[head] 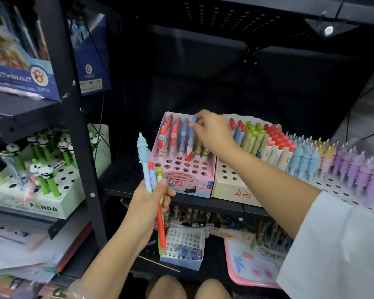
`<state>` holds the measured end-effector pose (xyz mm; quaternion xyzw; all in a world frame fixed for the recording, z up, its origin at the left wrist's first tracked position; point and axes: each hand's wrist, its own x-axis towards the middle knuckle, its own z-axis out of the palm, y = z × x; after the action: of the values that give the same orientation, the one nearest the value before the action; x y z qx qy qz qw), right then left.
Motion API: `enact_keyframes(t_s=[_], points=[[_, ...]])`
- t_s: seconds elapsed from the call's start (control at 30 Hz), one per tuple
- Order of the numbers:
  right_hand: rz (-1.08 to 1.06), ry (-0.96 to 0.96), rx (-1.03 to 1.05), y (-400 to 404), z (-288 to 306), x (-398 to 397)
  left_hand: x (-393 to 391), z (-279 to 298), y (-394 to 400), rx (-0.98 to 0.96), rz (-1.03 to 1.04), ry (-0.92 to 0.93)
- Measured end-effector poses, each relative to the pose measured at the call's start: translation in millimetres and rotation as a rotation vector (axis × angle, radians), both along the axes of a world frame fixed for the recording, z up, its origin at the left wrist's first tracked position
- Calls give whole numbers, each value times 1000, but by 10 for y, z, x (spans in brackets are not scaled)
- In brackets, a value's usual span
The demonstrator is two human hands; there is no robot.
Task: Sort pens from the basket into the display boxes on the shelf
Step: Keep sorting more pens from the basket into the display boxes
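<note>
Over the pink box (pixel 183 169), right hand (pixel 212 132) pinches an upright blue pen (pixel 192 134).

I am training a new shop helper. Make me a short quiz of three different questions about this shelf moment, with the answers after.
1. True or false: the right hand pinches the top of a blue pen standing in the pink display box.
2. Multiple choice: the left hand holds
A. nothing
B. a bunch of several pens
C. a panda pen
3. Fill in: the box printed PANDA stands to the ______ of the pink display box in the head view.

Key: 1 true; 2 B; 3 left.
</note>
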<state>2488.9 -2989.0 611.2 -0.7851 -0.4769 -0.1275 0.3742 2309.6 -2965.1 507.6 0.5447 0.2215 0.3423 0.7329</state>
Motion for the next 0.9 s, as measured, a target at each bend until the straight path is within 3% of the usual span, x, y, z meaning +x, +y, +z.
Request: enact_keyframes(t_s=[0.17,0.3,0.43,0.53,0.63,0.7,0.8,0.9], points=[[-40,-48,154,24,108,44,-31,10,39,13,-9,-25],[-42,-57,10,67,14,78,-24,19,32,-1,-20,-34],[-159,-288,-187,89,-115,142,-44,23,30,-4,-23,-56],[-203,-296,-301,63,-98,131,-63,39,33,-35,6,-96],[-145,-327,-178,-25,-83,-34,-54,63,8,-65,13,-125],[44,-254,-70,-140,-115,-239,-30,74,-21,-71,9,-136],[331,17,-190,-343,-222,-524,13,96,-85,-52,-3,-151],[416,279,-271,-520,-293,-607,84,103,-179,-50,9,-158]])
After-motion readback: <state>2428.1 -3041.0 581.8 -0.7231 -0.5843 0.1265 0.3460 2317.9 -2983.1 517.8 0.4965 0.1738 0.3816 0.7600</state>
